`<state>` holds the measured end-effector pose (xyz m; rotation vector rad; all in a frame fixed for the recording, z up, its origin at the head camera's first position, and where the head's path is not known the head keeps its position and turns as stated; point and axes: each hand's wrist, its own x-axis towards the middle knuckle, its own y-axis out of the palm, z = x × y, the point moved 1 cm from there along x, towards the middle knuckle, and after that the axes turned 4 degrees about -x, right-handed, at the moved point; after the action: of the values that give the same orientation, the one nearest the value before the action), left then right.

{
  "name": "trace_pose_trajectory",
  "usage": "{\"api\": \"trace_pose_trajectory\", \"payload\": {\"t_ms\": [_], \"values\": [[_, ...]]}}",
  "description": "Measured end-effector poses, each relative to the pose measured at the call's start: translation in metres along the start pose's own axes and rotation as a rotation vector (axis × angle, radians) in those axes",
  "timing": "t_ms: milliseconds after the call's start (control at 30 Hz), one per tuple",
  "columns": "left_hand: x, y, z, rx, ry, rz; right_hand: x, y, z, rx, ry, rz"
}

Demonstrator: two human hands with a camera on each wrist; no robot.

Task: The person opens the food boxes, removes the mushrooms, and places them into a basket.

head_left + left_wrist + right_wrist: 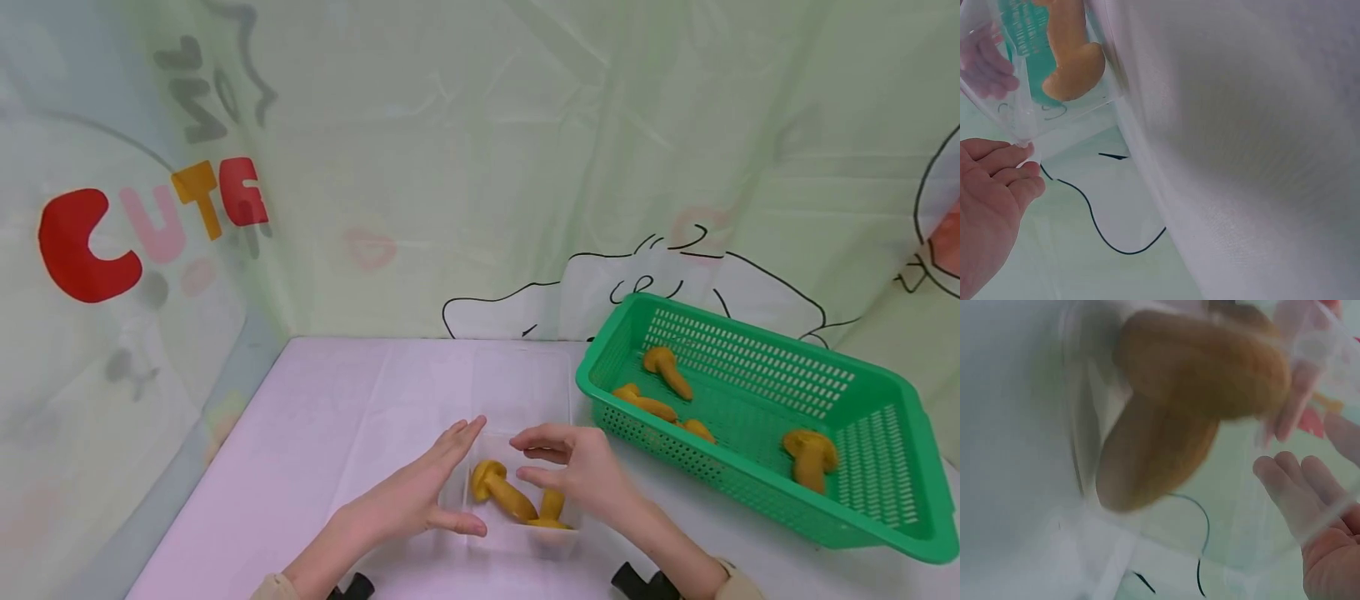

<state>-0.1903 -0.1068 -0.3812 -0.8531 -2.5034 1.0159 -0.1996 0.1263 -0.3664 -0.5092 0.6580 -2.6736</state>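
A clear plastic box (pixel 480 546) stands near the front of the table, holding brownish-yellow mushrooms; one mushroom (pixel 506 496) lies slanted and another mushroom (pixel 551 507) rests cap down. Along the box's left side is my left hand (pixel 408 500), thumb and fingers spread apart. In the left wrist view its fingertips (pixel 1025 150) meet the box's rim at a corner. Over the box's right side my right hand (pixel 585 471) hovers with fingers bent loosely and nothing between them. The right wrist view looks through the box wall at a mushroom (pixel 1154 444).
A green perforated basket (pixel 750 500) stands at the right with several mushrooms, one of them a mushroom (pixel 810 460) at its right end. Behind the box lies a faint transparent lid (pixel 521 383). A printed curtain (pixel 450 167) hangs along the table's back and left edges.
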Motion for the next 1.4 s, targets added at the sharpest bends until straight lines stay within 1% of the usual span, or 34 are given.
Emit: {"api": "trace_pose_trajectory", "payload": {"t_ms": [100, 233, 400, 500, 633, 733, 833, 1000, 1100, 1267, 1400], "values": [[0.001, 0.001, 0.0, 0.003, 0.002, 0.001, 0.003, 0.009, 0.0, -0.055, 0.01, 0.034], [0.001, 0.001, 0.0, 0.008, -0.007, 0.008, 0.007, 0.015, 0.003, -0.145, 0.071, 0.064], [0.002, -0.001, -0.001, 0.0, -0.016, 0.012, 0.013, 0.018, 0.007, -0.296, 0.139, 0.159], [0.002, -0.002, -0.001, 0.0, -0.002, 0.008, 0.016, 0.021, 0.009, -0.377, 0.154, 0.224], [0.002, -0.003, 0.0, 0.004, 0.017, 0.003, 0.018, 0.024, 0.01, -0.464, 0.138, 0.285], [0.002, -0.004, -0.001, 0.004, 0.018, 0.003, 0.017, 0.028, 0.01, -0.535, 0.132, 0.304], [0.002, -0.005, -0.001, 0.0, 0.012, 0.001, 0.017, 0.031, 0.01, -0.592, 0.135, 0.298], [0.003, -0.007, -0.001, -0.013, 0.006, 0.005, 0.018, 0.031, 0.009, -0.603, 0.163, 0.273], [0.003, -0.007, -0.001, -0.025, -0.006, 0.013, 0.018, 0.03, 0.009, -0.566, 0.182, 0.267], [0.002, -0.004, 0.001, -0.043, -0.022, 0.02, 0.017, 0.028, 0.009, -0.475, 0.164, 0.227], [0.001, -0.003, 0.002, -0.053, -0.015, 0.021, 0.016, 0.029, 0.007, -0.458, 0.144, 0.243]]}}
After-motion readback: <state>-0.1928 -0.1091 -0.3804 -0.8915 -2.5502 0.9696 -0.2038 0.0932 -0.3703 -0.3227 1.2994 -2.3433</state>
